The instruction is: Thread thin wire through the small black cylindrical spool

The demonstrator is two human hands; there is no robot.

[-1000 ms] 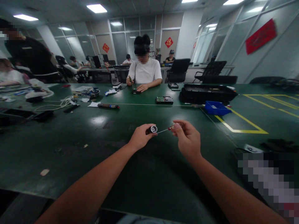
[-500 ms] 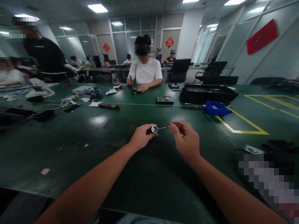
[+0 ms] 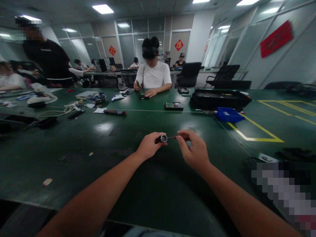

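My left hand [image 3: 148, 145] is closed around a small dark cylindrical part [image 3: 161, 139] with a silvery round end that faces right. My right hand [image 3: 194, 148] pinches a thin screwdriver [image 3: 175, 137] with a reddish handle, its metal shaft pointing left into the silvery end of the part. Both hands hover just above the dark green table [image 3: 103, 154], a few centimetres apart.
Across the table a person in a white shirt [image 3: 153, 76] works on a small device. A circuit board [image 3: 174, 105], a black case [image 3: 219, 98], a blue bin [image 3: 228, 114] and a pen-like tool [image 3: 115, 112] lie mid-table. Cables and clutter [image 3: 61, 108] sit at left; a person in black [image 3: 46, 64] stands there.
My right hand moved left toward my left hand, so the screwdriver's shaft now reaches into the part's silvery end. The person in black at far left shifted right.
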